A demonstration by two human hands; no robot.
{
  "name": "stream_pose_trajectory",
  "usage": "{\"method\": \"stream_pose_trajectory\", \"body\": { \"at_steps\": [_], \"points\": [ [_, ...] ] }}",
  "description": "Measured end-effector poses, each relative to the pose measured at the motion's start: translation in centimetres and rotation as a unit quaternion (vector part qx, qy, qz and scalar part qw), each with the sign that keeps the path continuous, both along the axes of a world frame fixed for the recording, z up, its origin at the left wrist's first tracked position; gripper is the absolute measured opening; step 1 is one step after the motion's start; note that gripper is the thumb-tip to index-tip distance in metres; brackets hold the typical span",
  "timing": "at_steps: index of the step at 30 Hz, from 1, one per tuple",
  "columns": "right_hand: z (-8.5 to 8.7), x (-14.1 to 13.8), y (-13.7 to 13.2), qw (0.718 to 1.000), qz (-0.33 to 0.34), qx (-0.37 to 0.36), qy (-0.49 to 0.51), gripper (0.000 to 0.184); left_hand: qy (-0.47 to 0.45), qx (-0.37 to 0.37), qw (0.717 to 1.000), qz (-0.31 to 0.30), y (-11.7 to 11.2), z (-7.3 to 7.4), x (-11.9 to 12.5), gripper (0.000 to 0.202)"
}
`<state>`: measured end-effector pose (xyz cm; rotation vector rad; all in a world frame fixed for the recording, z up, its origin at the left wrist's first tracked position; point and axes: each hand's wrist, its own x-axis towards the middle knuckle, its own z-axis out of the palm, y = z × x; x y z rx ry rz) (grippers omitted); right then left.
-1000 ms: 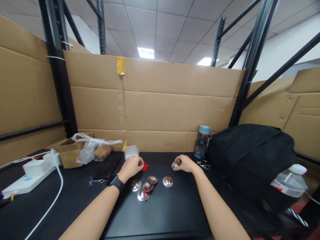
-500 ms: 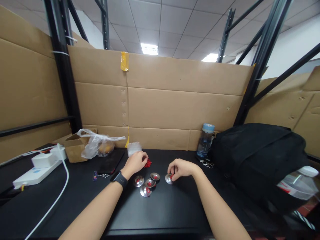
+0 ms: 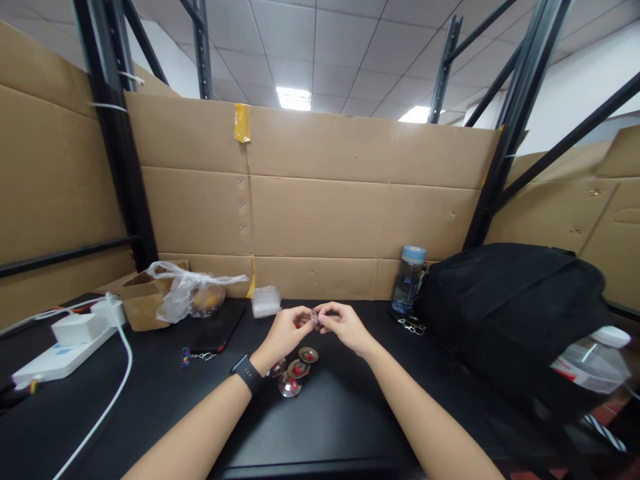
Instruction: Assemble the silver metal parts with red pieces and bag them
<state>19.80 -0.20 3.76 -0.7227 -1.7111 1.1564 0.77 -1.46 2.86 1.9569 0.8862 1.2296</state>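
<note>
A small silver disc is pinched between the fingertips of both hands, raised a little above the black tabletop. The left hand, with a black watch on its wrist, is closed on the disc's left side, and something red shows at its fingers. The right hand is closed on the disc's right side. The other discs, with red centres, lie clustered on the tabletop just below the hands. A phone lies to the left, and a water bottle and a black backpack stand to the right. The step in hand is judged to be fine fingertip work on the held disc. For a next move, a steady two-handed pinch would be called for, and the cluster below should be kept from being knocked.
</note>
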Motion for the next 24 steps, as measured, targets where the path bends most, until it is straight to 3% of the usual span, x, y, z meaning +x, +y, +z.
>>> {"method": "stream_pose_trajectory", "body": {
  "at_steps": [3,7,12,14,16,19,22,24],
  "points": [
    [-0.3,-0.5,-0.4,0.999,0.014,-0.020,0.022,0.038,0.013,0.012,0.999,0.028,-0.1,0.1,-0.2,0.021],
    [-0.5,-0.9,-0.4,1.000,0.004,0.003,0.013,0.045,0.108,0.095,0.986,0.089,-0.2,0.3,-0.8,0.015],
    [-0.3,0.4,0.3,0.994,-0.049,0.053,-0.080,0.036,0.200,0.106,0.962,0.153,0.9,0.3,-2.2,0.017],
    [-0.2,2.1,0.9,0.974,-0.083,0.108,-0.179,0.029,0.265,0.082,0.943,0.183,1.6,-0.1,-3.4,0.017],
    [-0.2,4.2,1.8,0.937,-0.145,0.158,-0.275,0.023,0.314,0.065,0.923,0.212,2.2,-0.5,-4.5,0.017],
    [-0.7,7.1,3.3,0.889,-0.209,0.143,-0.381,0.033,0.349,0.049,0.905,0.238,2.6,-1.1,-5.5,0.015],
    [-1.5,8.9,4.4,0.870,-0.215,0.122,-0.427,0.037,0.338,0.087,0.907,0.236,2.4,-1.0,-5.1,0.017],
    [-1.9,9.4,4.8,0.871,-0.199,0.113,-0.434,0.036,0.314,0.120,0.924,0.182,1.9,-0.7,-4.4,0.019]
  ]
}}
